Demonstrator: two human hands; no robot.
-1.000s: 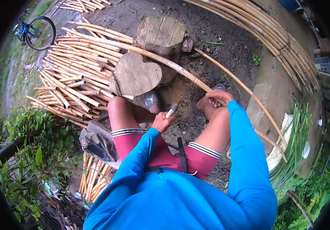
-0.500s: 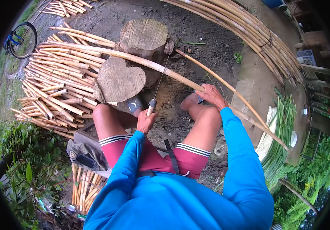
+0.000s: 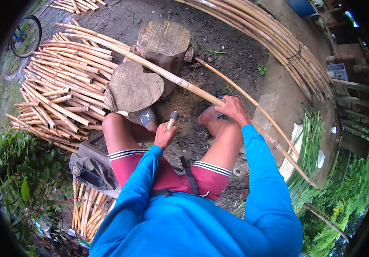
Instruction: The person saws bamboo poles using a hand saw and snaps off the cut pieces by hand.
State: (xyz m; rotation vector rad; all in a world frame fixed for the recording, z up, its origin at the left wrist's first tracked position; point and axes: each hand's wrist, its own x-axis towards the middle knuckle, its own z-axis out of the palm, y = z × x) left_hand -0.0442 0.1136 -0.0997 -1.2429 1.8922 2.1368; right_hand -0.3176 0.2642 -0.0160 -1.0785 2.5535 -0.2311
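My left hand (image 3: pixel 164 136) is closed around the pale handle of a long thin blade (image 3: pixel 183 95) with a dark collar. The blade is seen edge-on and crosses the bamboo pole; whether it is a knife or a saw I cannot tell. My right hand (image 3: pixel 234 108) grips the long bamboo pole (image 3: pixel 163 73) from above, near my right knee. The pole slants from the upper left, past two wood stumps, down to the lower right. A thinner curved bamboo stick (image 3: pixel 231 88) lies just beyond my right hand.
A heap of cut bamboo pieces (image 3: pixel 60 92) lies left of the near stump (image 3: pixel 135 88) and far stump (image 3: pixel 165 38). Long bamboo poles (image 3: pixel 274 38) tied together lie at the upper right. Green stalks (image 3: pixel 309 145) are at right, a bicycle wheel (image 3: pixel 39 36) at upper left.
The view has shifted slightly. The bamboo pole sits a little lower against the stumps at its left part. Both hands keep their hold, and the blade still crosses the pole.
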